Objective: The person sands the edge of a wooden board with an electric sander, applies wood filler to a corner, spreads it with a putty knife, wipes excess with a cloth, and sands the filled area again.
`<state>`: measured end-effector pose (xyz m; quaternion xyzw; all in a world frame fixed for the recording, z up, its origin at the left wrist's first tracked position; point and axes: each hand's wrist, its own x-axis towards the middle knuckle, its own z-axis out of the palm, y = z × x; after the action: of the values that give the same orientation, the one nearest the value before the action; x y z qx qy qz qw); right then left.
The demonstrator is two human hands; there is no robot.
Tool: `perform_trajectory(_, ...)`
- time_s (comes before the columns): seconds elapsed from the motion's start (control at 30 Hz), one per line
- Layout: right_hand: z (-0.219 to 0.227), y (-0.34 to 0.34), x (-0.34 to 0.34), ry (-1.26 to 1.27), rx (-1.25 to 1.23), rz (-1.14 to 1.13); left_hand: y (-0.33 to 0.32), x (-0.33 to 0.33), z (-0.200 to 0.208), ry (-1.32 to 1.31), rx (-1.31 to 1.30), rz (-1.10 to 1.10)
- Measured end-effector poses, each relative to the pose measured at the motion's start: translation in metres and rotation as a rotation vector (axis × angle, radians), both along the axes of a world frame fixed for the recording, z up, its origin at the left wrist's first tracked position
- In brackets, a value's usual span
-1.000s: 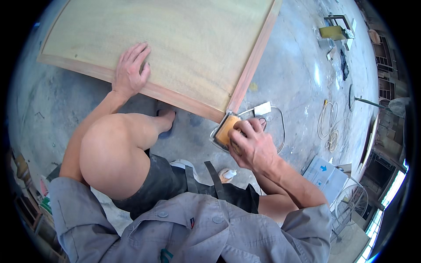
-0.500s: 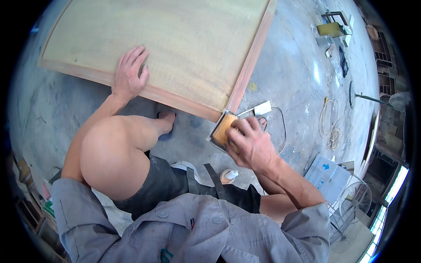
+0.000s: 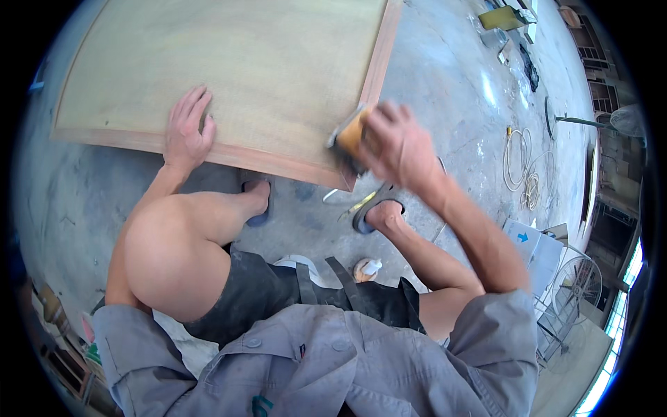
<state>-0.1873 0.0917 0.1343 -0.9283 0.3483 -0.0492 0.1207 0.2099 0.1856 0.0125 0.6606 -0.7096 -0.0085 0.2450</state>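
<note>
In front of me lies a wide pale wooden panel [image 3: 236, 62] with a reddish-brown wooden frame around its edges. My left hand [image 3: 187, 130] rests on the near frame strip and the panel's surface, fingers stretched out flat. An orange electric sander [image 3: 349, 137] is in the grip of my right hand [image 3: 403, 147], whose fingers wrap around its body. The sander sits over the right frame strip, just beyond the near right corner. Both hand and tool are smeared by motion, so firm contact with the wood is hard to make out.
A white bottle [image 3: 373, 267] stands on the concrete floor between my legs. To the right are a coiled pale cable [image 3: 529, 187], a cardboard box [image 3: 521, 240] and a fan [image 3: 578, 281]. Farther off lie a yellow-green container [image 3: 501, 19] and a black bag [image 3: 529, 68].
My right hand has carried the sander away from me, from the near right corner up along the right frame strip. My left hand stays on the panel. My right foot has come into view.
</note>
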Motion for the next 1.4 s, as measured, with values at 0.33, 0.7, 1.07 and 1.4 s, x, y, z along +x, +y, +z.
perform_trajectory(0.33, 0.015, 0.027, -0.007, -0.015, 0.061, -0.080, 0.005, -0.011, -0.006, -0.033, -0.053, 0.044)
perform_trajectory(0.7, -0.004, -0.104, 0.022, -0.045, -0.073, -0.348, -0.002, -0.003, -0.006, 0.037, -0.094, 0.076)
perform_trajectory(1.07, 0.014, 0.091, -0.010, -0.025, 0.071, -0.147, 0.001, -0.011, -0.013, -0.001, -0.067, 0.089)
perform_trajectory(1.4, -0.006, -0.111, 0.032, 0.017, -0.056, -0.448, 0.001, -0.001, -0.010, -0.023, -0.028, 0.030)
